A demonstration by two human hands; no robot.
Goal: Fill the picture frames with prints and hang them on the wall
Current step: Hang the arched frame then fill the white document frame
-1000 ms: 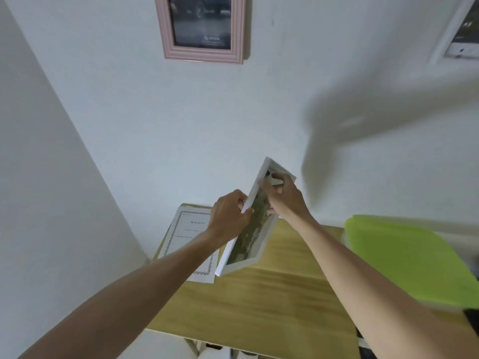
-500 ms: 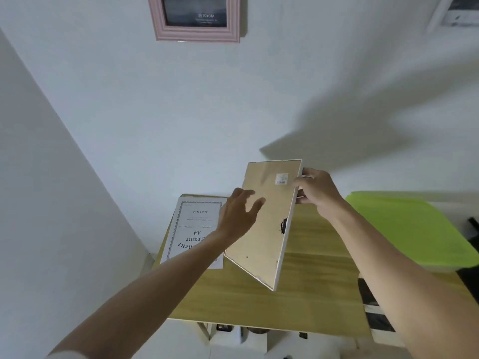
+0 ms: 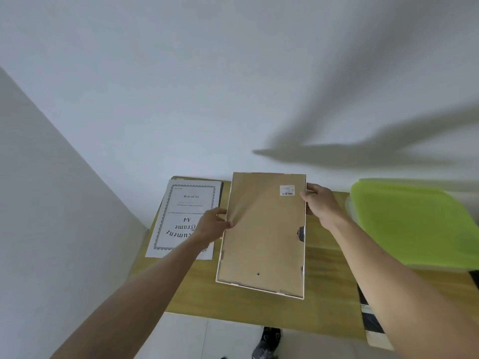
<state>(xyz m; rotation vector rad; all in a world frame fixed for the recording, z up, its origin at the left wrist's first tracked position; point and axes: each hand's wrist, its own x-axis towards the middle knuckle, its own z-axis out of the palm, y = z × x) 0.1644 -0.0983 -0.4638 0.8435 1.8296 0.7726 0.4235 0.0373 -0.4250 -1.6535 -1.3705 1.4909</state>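
The picture frame is held back side up over the wooden table, brown backing board showing. The left hand pinches its left edge; the right hand grips the right edge near the barcode label. Risk: edge-only grips could slip, dropping the frame onto the table. The insert sheet and green lid flank it closely.
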